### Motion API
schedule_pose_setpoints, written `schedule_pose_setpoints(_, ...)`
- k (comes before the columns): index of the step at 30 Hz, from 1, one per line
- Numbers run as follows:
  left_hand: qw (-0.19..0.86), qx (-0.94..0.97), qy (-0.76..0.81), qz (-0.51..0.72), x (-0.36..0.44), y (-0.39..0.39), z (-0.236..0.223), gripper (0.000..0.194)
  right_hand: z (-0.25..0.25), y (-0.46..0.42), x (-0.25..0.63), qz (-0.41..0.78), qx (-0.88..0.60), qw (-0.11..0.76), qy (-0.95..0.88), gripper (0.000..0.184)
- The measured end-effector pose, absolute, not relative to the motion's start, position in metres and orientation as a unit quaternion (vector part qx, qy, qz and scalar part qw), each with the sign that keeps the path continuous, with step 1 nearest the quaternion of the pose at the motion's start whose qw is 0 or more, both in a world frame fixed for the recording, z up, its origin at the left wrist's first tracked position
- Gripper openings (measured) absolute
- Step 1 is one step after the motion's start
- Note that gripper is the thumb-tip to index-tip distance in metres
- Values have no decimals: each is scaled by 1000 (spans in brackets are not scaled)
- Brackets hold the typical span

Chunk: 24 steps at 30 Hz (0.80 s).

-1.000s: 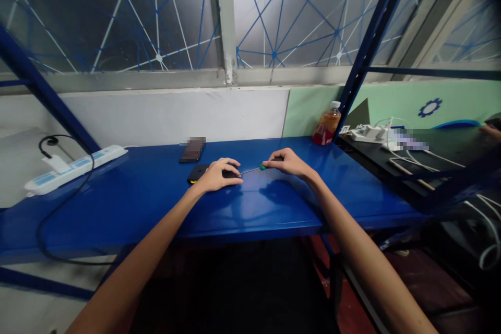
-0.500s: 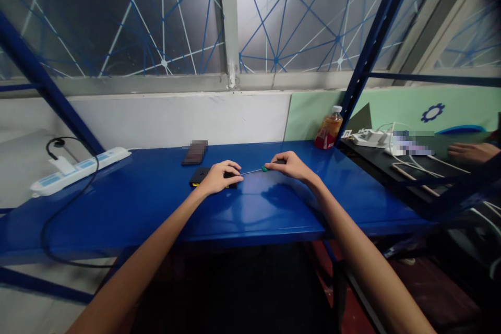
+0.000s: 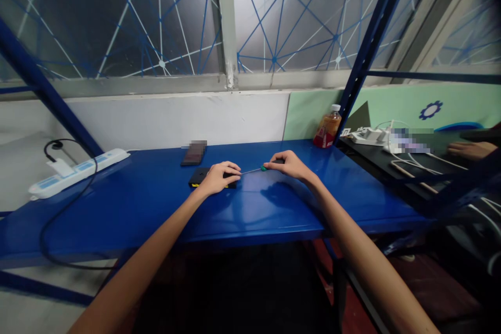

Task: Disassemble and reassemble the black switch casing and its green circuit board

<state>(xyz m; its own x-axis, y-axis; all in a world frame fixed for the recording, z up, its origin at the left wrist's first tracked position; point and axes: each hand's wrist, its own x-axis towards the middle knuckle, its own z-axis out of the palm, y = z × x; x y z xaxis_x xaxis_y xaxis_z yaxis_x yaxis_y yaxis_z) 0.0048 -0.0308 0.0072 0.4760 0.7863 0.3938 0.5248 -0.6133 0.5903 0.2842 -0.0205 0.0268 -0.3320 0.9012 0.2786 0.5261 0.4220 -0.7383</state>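
Observation:
My right hand is closed round the handle of a screwdriver, green at its front end and dark further back. Its thin metal shaft lies nearly level and points left. The tip is at the right end of a flat black box with yellow along its near side, possibly a router. My left hand grips that box over its right part, thumb nearer me and fingers on the far side. Between thumb and fingers the shaft's end is hidden, so contact with the box cannot be made out.
The blue table carries a dark blurred slab, a drink bottle at the back right and a white power strip with a black cable at left. Another person's hand rests on the black desk at right, among white cables.
Both hands keep their grip and place, with no clear movement of the screwdriver or box. The whole view has shifted slightly, and the other person's hand looks slightly different.

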Motion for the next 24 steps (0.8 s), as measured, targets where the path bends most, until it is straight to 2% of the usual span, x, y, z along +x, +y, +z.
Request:
schedule_pose_setpoints(11, 178, 845, 392, 318, 3, -27, 3, 16, 23, -18, 283, 243, -466, 350, -776, 50)
schedule_pose_setpoints(19, 190, 827, 417, 326, 4, -32, 8, 25, 28, -21, 284, 238, -472, 361, -768, 49)
schedule_pose_setpoints(24, 187, 823, 420, 333, 6, -34, 11, 20, 27, -19, 284, 218, -478, 355, -773, 49)
